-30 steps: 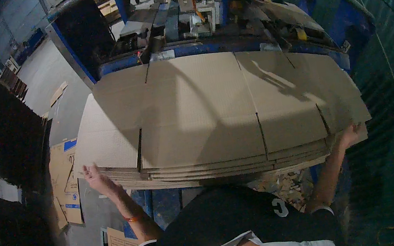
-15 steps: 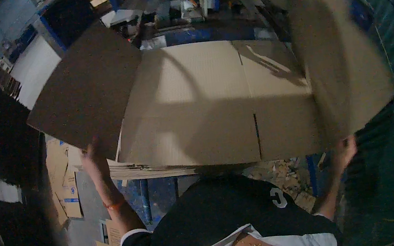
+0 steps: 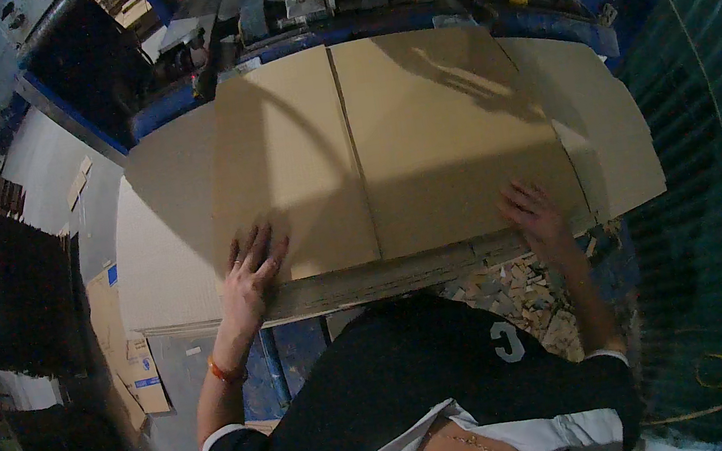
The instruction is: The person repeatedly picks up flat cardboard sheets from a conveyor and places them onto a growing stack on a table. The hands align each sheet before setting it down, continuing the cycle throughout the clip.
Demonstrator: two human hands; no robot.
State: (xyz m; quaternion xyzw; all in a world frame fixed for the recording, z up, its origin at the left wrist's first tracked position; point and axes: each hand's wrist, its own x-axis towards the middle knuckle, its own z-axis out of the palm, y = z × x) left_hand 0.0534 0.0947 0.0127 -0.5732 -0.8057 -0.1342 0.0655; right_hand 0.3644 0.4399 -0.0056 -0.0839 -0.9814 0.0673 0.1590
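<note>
A cardboard sheet lies folded flat in front of me, its two panels meeting along a narrow gap in the middle. Beneath it is a stack of flat cardboard sheets, wider than the folded one and showing at both sides. My left hand rests with spread fingers on the left panel near its front edge. On the right panel, also close to the front edge, lies my right hand, its fingers stretched out. Neither hand grips anything.
Blue-framed machinery stands beyond the stack. A green corrugated wall runs along the right. Cardboard scraps are heaped below the front edge. Flat cardboard pieces lie on the floor at left, beside a dark stack.
The two raised side flaps have come down inward and now lie flat, meeting in the middle. Both hands have let go of the flap edges and moved inward onto the panels.
</note>
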